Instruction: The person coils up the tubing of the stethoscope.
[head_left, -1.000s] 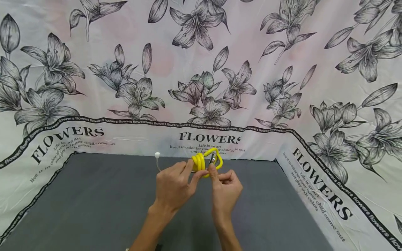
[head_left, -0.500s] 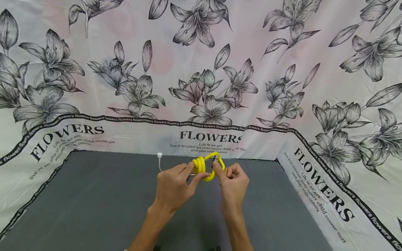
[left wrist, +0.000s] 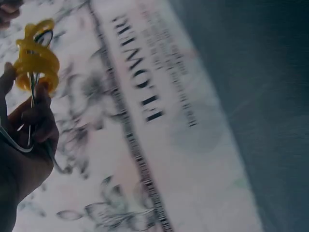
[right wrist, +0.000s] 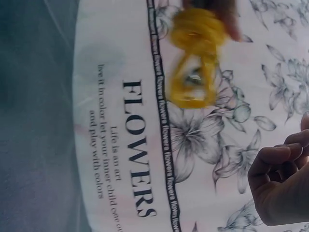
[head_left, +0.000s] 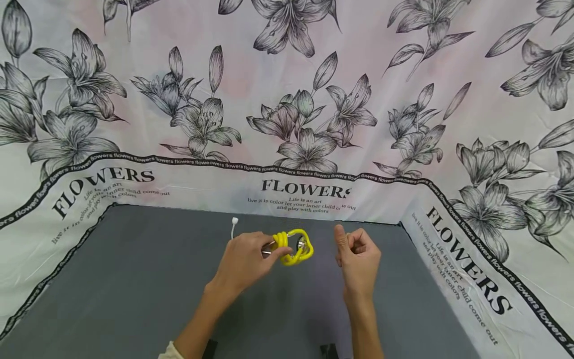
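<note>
A yellow cord [head_left: 280,240], wound in several thick turns with a loop at its right end, is held up above the grey table. My left hand [head_left: 244,259] pinches the wound part between thumb and fingers. Thin shiny metal rods run through the coil and back into this hand, plain in the left wrist view. A dark and silvery metal part [head_left: 301,243] shows inside the loop; its kind is unclear. Behind the left hand, a thin strand with a white tip [head_left: 234,221] sticks up. My right hand [head_left: 360,254] is apart from the cord, thumb raised and fingers loosely curled, holding nothing.
A grey table surface [head_left: 134,279] spreads beneath both hands. White cloth with drawn lilies and lettering [head_left: 305,188] hangs along the back and both sides. Small dark objects [head_left: 329,351] appear at the bottom edge of the head view.
My right hand has let go of the looped end and moved right. The left hand keeps its hold on the yellow cord, whose loop is now uncovered and slightly lower.
</note>
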The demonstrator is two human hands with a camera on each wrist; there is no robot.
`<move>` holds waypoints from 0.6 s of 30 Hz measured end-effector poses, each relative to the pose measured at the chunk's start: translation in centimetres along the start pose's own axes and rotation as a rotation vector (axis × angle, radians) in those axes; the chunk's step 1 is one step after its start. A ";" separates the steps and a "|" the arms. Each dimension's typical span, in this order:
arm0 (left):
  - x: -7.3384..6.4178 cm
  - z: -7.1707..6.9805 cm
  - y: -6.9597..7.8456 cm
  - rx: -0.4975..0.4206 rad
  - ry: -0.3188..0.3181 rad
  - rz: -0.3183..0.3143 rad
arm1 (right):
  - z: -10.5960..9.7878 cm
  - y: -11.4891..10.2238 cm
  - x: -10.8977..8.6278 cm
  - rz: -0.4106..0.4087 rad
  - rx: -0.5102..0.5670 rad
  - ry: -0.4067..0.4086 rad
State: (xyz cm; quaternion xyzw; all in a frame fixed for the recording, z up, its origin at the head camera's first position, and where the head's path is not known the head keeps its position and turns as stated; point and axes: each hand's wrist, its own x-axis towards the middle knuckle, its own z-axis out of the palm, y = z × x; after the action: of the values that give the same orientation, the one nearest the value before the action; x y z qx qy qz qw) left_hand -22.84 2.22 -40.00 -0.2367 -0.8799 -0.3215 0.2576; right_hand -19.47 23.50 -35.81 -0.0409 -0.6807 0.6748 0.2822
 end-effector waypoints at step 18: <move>-4.7 1.3 -3.8 -0.066 -0.819 -0.225 | -1.1 2.6 1.5 -0.127 -0.437 -0.387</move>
State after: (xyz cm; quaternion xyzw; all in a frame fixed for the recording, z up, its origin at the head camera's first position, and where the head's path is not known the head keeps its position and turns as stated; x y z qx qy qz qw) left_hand -21.85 -0.64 -45.41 -0.2554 -0.9192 -0.2549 -0.1575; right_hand -21.11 25.35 -37.86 0.0711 -0.8521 0.4887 0.1733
